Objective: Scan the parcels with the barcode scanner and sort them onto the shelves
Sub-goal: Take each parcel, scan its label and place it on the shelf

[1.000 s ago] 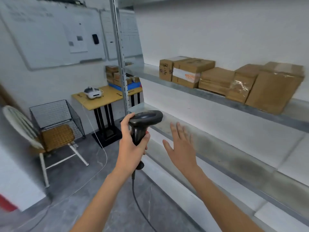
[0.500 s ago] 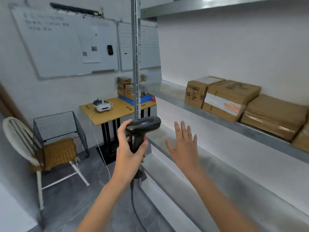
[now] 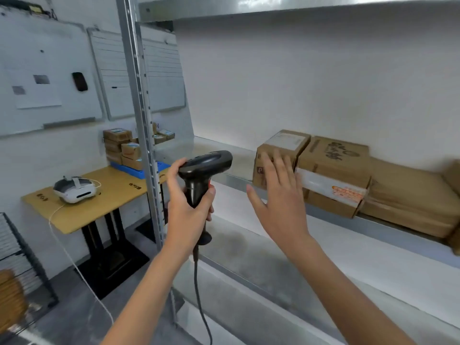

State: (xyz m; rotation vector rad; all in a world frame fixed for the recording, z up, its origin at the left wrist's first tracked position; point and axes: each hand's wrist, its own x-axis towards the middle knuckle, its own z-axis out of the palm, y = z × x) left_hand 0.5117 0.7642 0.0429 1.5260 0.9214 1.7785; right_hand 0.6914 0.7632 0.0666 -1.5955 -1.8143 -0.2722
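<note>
My left hand [image 3: 187,210] grips the handle of a black corded barcode scanner [image 3: 204,168], held upright at the middle of the view. My right hand [image 3: 281,195] is raised with its fingers spread and holds nothing; it is in front of the leftmost brown parcel [image 3: 286,145] on the metal shelf [image 3: 231,178]. Whether it touches that parcel I cannot tell. Beside that parcel stand a taped brown parcel [image 3: 333,175] and a flatter one [image 3: 410,197]. A stack of small parcels [image 3: 124,148] waits on a blue tray at the far end of the wooden table [image 3: 99,202].
A shelf upright [image 3: 142,120] rises just left of the scanner. A white headset [image 3: 74,190] with a cable lies on the table. A wire basket [image 3: 22,265] stands at the lower left. Whiteboards [image 3: 49,78] hang on the left wall. A lower shelf [image 3: 273,265] runs beneath.
The view has turned left and risen, so the shelf parcels slid to the right. Both hands rose; the right hand now overlaps the leftmost parcel.
</note>
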